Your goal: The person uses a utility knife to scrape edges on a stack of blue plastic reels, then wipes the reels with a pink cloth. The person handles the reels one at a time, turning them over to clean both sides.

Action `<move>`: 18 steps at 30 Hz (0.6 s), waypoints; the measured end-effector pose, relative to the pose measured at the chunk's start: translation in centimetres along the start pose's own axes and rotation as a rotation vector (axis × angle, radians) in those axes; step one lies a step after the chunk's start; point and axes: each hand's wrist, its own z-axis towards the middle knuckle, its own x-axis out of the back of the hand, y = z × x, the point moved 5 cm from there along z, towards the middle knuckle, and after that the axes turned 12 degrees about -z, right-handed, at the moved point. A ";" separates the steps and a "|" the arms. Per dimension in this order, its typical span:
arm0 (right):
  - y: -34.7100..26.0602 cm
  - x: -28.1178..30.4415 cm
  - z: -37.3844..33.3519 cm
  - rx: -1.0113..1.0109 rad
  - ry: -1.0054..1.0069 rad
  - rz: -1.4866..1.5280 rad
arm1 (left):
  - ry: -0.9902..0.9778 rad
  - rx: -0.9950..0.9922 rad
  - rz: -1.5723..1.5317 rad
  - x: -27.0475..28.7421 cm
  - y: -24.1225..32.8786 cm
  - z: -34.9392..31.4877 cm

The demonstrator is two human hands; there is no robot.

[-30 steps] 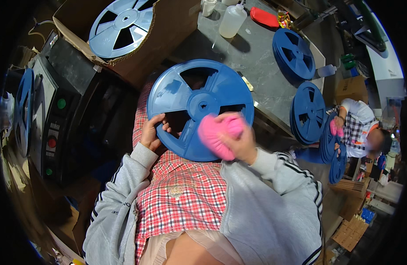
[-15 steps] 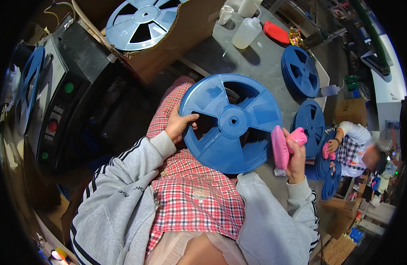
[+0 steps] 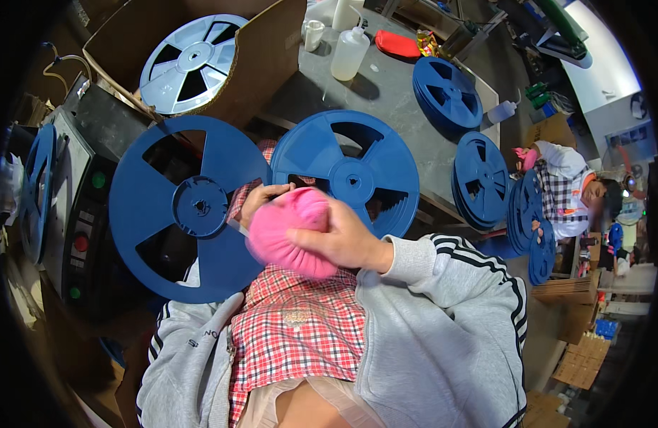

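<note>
My left hand [image 3: 258, 202] is closed on the right edge of a single blue plastic reel disc [image 3: 190, 198], tilted upright at my left. In my right hand [image 3: 339, 239] is a bunched pink cloth [image 3: 282, 242], slightly blurred. It lies across the disc's right rim and covers part of my left fingers. Just behind the cloth, a stack of similar blue reel discs [image 3: 352, 178] leans over my lap, with a checked red apron [image 3: 300, 321] beneath.
On the grey table [image 3: 386, 107] stand a squeeze bottle [image 3: 350, 53], a white cup [image 3: 313, 34], a red pouch [image 3: 397, 45] and stacked blue discs [image 3: 449, 93]. A cardboard box [image 3: 261, 71] holds another disc. A black machine [image 3: 86, 214] is at left. A co-worker [image 3: 564, 185] handles discs at right.
One disc has come off the stack and moved left in my left hand. My right hand has brought the pink cloth from the right over to that disc's rim.
</note>
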 end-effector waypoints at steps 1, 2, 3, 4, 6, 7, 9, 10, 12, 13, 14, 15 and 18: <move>2.5 1.6 -0.3 0.203 0.195 -0.378 | 0.152 -0.267 0.246 -2.1 0.3 -2.0; 4.0 2.1 -0.6 0.317 0.271 -0.659 | 0.190 -0.336 0.184 -1.8 0.0 -1.8; 6.0 2.5 -1.1 0.420 0.294 -0.746 | 0.066 -0.363 0.351 -1.9 0.2 -1.7; 7.2 2.5 -1.2 0.472 0.249 -0.851 | 0.000 -0.320 0.253 -2.3 -0.5 -1.7; 8.7 4.5 -1.3 0.553 0.255 -0.992 | -0.094 -0.241 0.110 -2.2 -1.3 -1.6; 9.7 6.7 -1.2 0.571 0.316 -1.031 | -0.061 -0.259 0.078 -1.7 -1.5 -1.6; 14.2 14.5 -1.3 0.079 0.684 -0.940 | -0.050 -0.230 0.072 -1.0 -1.4 -1.6; 16.1 17.2 -1.5 -0.119 0.847 -0.805 | -0.043 -0.250 0.070 -1.5 -1.3 -1.8; 17.4 17.7 -3.3 -0.106 0.927 -0.923 | -0.043 -0.262 0.055 -1.4 -1.5 -1.4; 15.4 14.5 -3.6 0.071 0.703 -0.949 | 0.048 -0.254 0.024 -0.7 -1.6 -1.4; 12.4 10.8 -4.4 0.203 0.514 -0.917 | 0.045 -0.242 -0.047 0.4 -1.8 -1.4; 12.3 8.3 -5.8 0.268 0.339 -0.895 | 0.032 -0.225 -0.108 0.9 -2.0 -0.8; 12.8 3.5 -10.2 0.405 0.059 -0.850 | 0.084 -0.268 -0.104 0.7 -1.6 -1.0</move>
